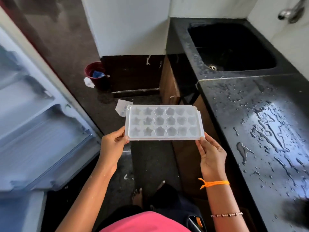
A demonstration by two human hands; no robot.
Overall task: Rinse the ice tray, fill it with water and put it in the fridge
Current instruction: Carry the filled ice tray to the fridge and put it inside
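Fingers of both hands pinch ice tray (163, 123) near-edge corners, level over floor.

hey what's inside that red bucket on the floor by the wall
The red bucket holds something blue, with a pale scrap at its rim. Whatever lies deeper is hidden by the bucket's wall and shadow.

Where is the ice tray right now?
In the head view, the ice tray is centre frame, held level above the floor by the left hand and right hand, between open fridge and wet counter.
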